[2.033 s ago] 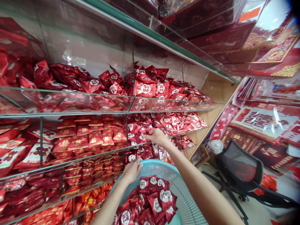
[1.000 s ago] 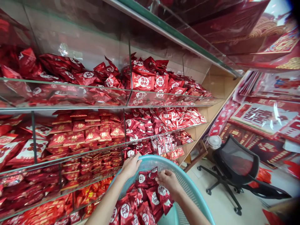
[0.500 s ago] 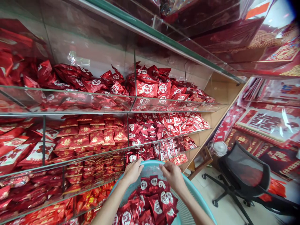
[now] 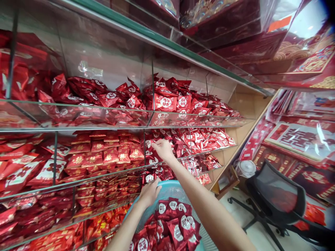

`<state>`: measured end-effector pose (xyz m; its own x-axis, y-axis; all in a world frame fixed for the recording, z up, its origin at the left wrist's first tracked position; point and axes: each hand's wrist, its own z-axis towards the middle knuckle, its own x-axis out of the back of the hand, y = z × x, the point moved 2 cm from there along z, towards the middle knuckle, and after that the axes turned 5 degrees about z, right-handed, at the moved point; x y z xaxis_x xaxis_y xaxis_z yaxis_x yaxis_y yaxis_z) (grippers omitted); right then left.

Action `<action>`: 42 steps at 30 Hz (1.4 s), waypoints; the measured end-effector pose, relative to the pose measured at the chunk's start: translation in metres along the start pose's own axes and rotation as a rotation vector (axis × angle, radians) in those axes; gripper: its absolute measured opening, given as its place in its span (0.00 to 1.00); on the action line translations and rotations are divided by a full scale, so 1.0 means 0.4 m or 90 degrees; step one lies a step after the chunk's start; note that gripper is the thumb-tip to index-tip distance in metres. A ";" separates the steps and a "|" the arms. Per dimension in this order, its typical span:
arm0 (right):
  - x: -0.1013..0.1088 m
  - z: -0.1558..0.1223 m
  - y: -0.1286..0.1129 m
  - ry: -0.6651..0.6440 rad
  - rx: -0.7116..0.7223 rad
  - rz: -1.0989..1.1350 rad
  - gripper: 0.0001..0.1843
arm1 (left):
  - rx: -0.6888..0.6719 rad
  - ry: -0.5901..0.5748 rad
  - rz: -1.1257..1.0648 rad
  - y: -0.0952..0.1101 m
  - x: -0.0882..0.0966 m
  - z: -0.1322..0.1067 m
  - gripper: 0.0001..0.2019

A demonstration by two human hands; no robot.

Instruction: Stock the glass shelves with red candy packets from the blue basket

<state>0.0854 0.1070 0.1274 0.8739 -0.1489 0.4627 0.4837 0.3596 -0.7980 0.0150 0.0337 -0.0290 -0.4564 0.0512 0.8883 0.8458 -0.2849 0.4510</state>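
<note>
Currently, head view: topmost packets (image 4: 165, 101) read 百年好合 on white ovals. Pillow-shaped red packets (image 4: 110, 155) carry gold characters, too small to read; glossy foil, crimped edges. Left hand (image 4: 151, 192) grips the rim of a turquoise plastic mesh basket (image 4: 171, 182), maroon packets (image 4: 177, 233) heaped inside, white round labels. Right hand (image 4: 163, 150): fingertips drawn together at matching packets (image 4: 151, 160) on the glass shelf (image 4: 34, 191); cannot tell whether pinching one.

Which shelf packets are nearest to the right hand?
The glossy dark-red packets with round white labels, second packet row down, right of the gold-printed red packets; the right hand is at only these.
</note>
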 end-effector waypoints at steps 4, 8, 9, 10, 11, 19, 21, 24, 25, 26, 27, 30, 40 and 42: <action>0.013 -0.015 0.006 0.028 -0.014 0.239 0.13 | 0.004 -0.007 -0.009 0.001 0.001 0.000 0.11; 0.098 -0.100 -0.010 0.018 -0.003 0.369 0.15 | 0.008 -0.011 -0.015 0.005 0.004 0.001 0.11; 0.121 -0.128 -0.006 0.006 -0.011 0.378 0.15 | 0.010 -0.015 -0.016 0.006 0.005 0.001 0.11; 0.142 -0.158 0.005 -0.006 -0.023 0.380 0.15 | 0.014 -0.017 -0.013 0.006 0.005 0.002 0.12; 0.160 -0.188 0.022 -0.014 -0.038 0.380 0.16 | 0.017 -0.022 -0.006 0.005 0.004 0.002 0.12; 0.175 -0.382 0.266 -0.054 -0.318 0.343 0.19 | -0.012 -0.005 0.004 0.005 0.004 0.001 0.12; 0.163 -0.404 0.305 -0.058 -0.359 0.296 0.21 | -0.014 -0.005 0.008 0.007 0.005 0.000 0.13; 0.141 -0.416 0.337 -0.060 -0.381 0.283 0.22 | -0.007 -0.011 0.008 0.010 0.010 -0.003 0.13; 0.133 -0.417 0.344 -0.057 -0.387 0.301 0.23 | -0.001 -0.013 0.005 0.011 0.012 -0.004 0.13; 0.123 -0.418 0.350 -0.054 -0.396 0.327 0.23 | 0.003 -0.017 -0.002 0.012 0.015 -0.006 0.14; 0.113 -0.418 0.356 -0.049 -0.407 0.355 0.24 | 0.003 -0.021 -0.012 0.012 0.017 -0.007 0.13; 0.081 -0.420 0.368 -0.033 -0.440 0.422 0.25 | -0.019 -0.031 -0.049 0.014 0.025 -0.008 0.13; 0.066 -0.422 0.352 -0.039 -0.444 0.570 0.18 | -0.094 -0.077 -0.084 -0.024 0.002 0.013 0.16; 0.068 -0.425 0.360 -0.044 -0.469 0.630 0.15 | -0.100 -0.078 -0.088 -0.028 -0.003 0.015 0.16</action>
<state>0.1870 -0.0019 -0.0406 0.8856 -0.0512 -0.4616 -0.4526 -0.3176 -0.8332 0.0077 0.0426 -0.0346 -0.5202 0.2124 0.8272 0.7196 -0.4127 0.5585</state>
